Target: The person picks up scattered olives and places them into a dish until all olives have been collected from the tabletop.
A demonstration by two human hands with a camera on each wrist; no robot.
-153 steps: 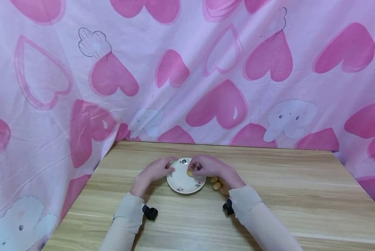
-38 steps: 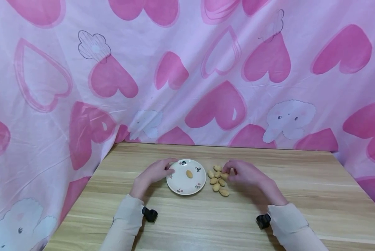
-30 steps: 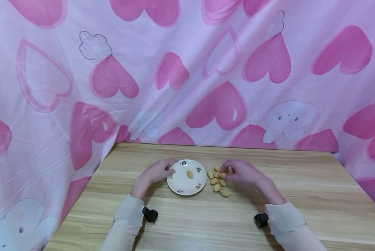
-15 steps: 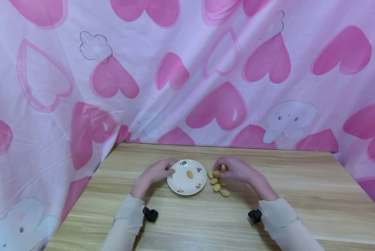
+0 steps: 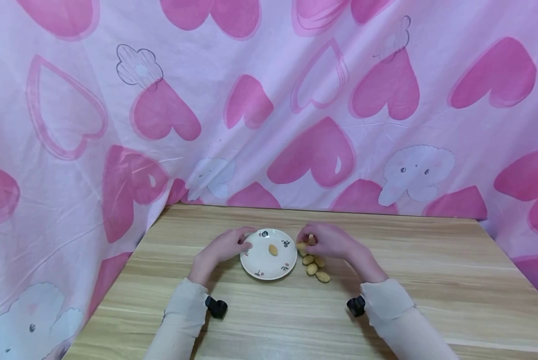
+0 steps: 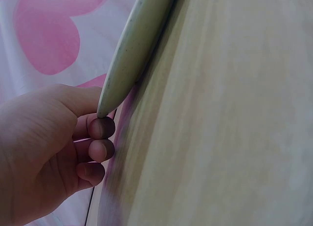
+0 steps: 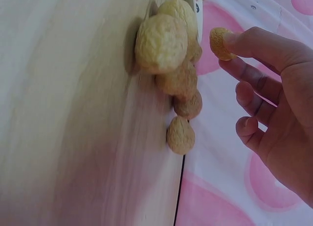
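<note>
Ideally, keep the wrinkled tan piece (image 7: 219, 44) in a light, even pinch and lift it clear of its neighbours, so it should neither slip nor scatter them. It sits between the thumb and fingers of the right hand (image 5: 331, 241), which grasp it above the loose heap (image 5: 311, 269). Just beside that, the plate (image 5: 264, 265) bears 1 more piece (image 5: 273, 249) and lies toward the table's (image 5: 269, 320) far edge, its left rim held by the left hand's (image 5: 224, 245) thumb and fingers.
</note>
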